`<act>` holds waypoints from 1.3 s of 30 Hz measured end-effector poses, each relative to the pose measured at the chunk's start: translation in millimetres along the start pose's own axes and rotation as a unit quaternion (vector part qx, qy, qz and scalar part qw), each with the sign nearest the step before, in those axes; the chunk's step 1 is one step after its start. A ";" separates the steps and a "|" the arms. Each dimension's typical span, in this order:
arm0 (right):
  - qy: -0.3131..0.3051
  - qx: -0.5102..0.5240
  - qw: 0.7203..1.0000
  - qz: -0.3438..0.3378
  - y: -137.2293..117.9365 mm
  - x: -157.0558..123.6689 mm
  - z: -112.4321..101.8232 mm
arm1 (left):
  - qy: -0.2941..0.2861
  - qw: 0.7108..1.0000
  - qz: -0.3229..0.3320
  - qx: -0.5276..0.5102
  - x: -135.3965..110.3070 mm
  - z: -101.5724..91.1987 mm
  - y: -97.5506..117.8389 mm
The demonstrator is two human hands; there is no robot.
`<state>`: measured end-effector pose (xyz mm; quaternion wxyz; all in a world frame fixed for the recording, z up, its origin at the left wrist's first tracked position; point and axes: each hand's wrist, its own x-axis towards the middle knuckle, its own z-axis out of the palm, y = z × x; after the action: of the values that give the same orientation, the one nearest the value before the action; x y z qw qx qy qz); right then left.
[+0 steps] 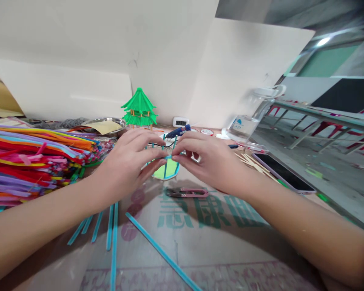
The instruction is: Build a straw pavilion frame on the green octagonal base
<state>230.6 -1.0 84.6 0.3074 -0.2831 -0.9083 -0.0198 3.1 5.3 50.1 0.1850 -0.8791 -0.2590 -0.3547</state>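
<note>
From where I stood, the person's left hand [136, 155] and right hand [204, 159] met over the middle of the table [230, 250], fingertips nearly touching. Each thumb and forefinger was closed in a pinch on a slim blue band [169, 157], a little of which showed between them; whether it was fixed to anything I couldn't tell. Just beneath and behind the fingers sat the small lime-green base [159, 173], edged in blue, with thin blue posts [175, 142] standing up from it. Pink-handled snips [186, 193] lay on the near side of it, and loose blue strips [160, 250] were scattered closer to the person, several partly under the left forearm. A heap of coloured pipe cleaners [27, 161] filled the left side. Farther back stood a green pagoda model [139, 107], with a blue glue gun [178, 132] nearby; pale sticks [255, 165] and a phone [283, 171] lay to the right.
</note>
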 end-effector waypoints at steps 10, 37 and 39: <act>-0.014 -0.037 0.943 0.330 92.9 -2.1 -13.4 | -0.015 0.993 -0.097 -0.063 -1.1 2.2 -14.4; 0.005 0.182 0.898 0.401 170.6 8.2 32.5 | -0.024 0.986 -0.132 -0.099 4.4 -12.5 -17.7; 0.043 0.219 0.895 0.386 164.0 7.9 25.4 | -0.023 0.984 -0.139 -0.108 5.0 -16.8 -14.9</act>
<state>297.8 145.9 45.9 0.3836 -0.5354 -0.6952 0.2879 -11.5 10.2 67.3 0.0317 -0.8574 -0.3425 -0.3828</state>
